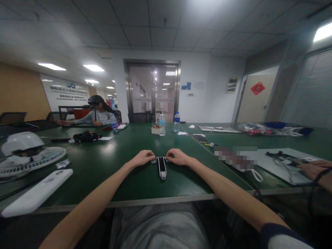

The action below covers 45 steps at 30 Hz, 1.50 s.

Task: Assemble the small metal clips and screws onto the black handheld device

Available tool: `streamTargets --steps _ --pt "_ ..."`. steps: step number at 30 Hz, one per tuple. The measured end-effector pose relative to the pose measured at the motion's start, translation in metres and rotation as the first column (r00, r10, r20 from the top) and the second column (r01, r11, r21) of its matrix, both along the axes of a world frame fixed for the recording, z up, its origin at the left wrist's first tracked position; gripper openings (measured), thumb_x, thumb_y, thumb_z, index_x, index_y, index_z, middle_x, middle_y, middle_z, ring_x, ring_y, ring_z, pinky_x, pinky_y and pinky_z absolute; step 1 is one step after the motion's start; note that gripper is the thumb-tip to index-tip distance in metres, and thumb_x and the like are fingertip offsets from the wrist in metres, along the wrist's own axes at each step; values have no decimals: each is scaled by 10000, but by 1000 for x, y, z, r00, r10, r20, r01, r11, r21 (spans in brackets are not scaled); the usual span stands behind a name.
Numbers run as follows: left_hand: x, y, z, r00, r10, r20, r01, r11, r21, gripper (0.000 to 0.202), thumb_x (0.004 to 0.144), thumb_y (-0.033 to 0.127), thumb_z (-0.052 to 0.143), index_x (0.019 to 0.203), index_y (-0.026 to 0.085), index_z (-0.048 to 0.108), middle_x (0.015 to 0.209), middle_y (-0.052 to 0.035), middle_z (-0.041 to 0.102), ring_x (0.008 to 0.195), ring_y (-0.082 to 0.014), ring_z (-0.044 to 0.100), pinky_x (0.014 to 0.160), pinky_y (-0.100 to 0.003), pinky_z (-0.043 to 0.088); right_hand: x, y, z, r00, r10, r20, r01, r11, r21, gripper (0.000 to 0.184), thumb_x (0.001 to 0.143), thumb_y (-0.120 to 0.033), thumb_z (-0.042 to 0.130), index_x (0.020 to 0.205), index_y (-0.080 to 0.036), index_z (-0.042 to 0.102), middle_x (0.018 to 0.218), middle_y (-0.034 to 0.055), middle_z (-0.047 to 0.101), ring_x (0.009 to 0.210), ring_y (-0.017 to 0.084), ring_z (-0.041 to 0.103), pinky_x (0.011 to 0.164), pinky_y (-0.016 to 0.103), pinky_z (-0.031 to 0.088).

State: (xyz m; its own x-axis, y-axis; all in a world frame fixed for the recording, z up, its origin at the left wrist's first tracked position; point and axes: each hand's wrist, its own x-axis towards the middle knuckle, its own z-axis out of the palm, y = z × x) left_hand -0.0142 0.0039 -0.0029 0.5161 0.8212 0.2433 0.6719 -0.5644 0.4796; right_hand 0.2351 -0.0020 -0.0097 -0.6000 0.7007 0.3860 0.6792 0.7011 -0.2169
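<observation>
A slim white device with a black top face (162,165) lies lengthwise on the green table, its narrow end toward me. Small dark pieces stick out on both sides of its far end. My left hand (143,157) is closed in a pinch on the left side piece (154,161). On the opposite side, my right hand (177,157) is likewise closed, its fingertips at the right side piece, which they mostly hide. Both forearms reach in from the near edge, and the device rests between the two hands.
On the left are a long white case (38,193) and a white helmet (23,143). Water bottles (162,125) stand ahead. To the right lie a phone (200,138), a grey board (280,173) and another person's hand (312,169). A person with a headset (100,112) sits far left.
</observation>
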Motion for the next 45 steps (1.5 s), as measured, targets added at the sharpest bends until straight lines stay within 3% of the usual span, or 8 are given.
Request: streamTargets --steps 15,22,45 --pt "-2 -2 1 999 -41 16 42 999 -20 325 791 457 547 822 155 666 759 -27 659 685 -158 570 607 -239 390 1 -2 2 1000 1 -1 -1 1000 -17 165 830 -256 554 867 -155 679 843 51 652 746 141 577 673 231 413" --pt "-2 4 -4 997 -14 74 15 1000 -15 313 718 447 632 827 155 664 726 -14 629 669 -153 559 588 -233 400 0 -3 3 1000 4 1 -4 1000 -24 155 828 -243 558 862 -156 681 840 51 658 744 137 584 673 224 416" --pt "-2 4 -2 996 3 85 0 1000 -25 336 741 463 587 842 155 675 781 -29 665 733 -169 584 651 -246 420 0 -3 3 1000 -2 -4 2 1000 -23 150 817 -230 561 855 -147 679 820 50 653 719 137 575 657 228 408"
